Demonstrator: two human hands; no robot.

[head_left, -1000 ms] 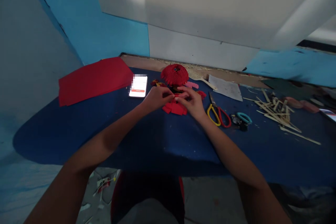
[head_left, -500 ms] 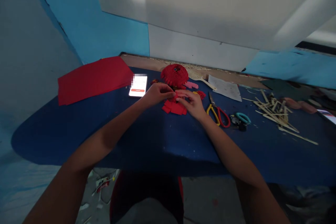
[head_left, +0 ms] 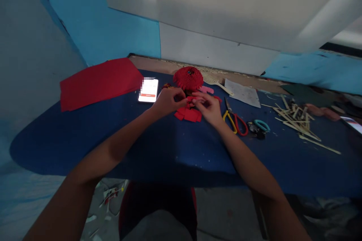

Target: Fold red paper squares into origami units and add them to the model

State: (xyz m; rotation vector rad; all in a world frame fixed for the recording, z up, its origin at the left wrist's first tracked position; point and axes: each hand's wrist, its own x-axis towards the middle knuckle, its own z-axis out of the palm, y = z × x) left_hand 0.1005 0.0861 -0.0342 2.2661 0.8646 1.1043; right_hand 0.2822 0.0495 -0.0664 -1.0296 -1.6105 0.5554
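My left hand (head_left: 169, 100) and my right hand (head_left: 209, 107) come close together over the middle of the table, fingertips pinched. Between them is a small piece of red paper (head_left: 191, 99), partly covered by the fingers. Several cut red paper pieces (head_left: 189, 115) lie in a loose pile just below my fingertips. Behind my hands rests a round, layered red paper ornament (head_left: 188, 78) with a dark centre. Pink folded paper (head_left: 207, 90) lies by its right side.
On the blue table (head_left: 158, 150), a lit phone (head_left: 148, 90) and red sheets (head_left: 98, 84) lie left. Scissors (head_left: 235, 120), teal-handled pliers (head_left: 258, 128), a pale brush-like tool (head_left: 220, 86), a white sheet (head_left: 242, 92) and thin wooden sticks (head_left: 299, 120) lie right.
My fingertips have drawn slightly apart, showing more of the red paper between them. My right hand's fingers have lifted a little. The view has tipped slightly; other things stay put.
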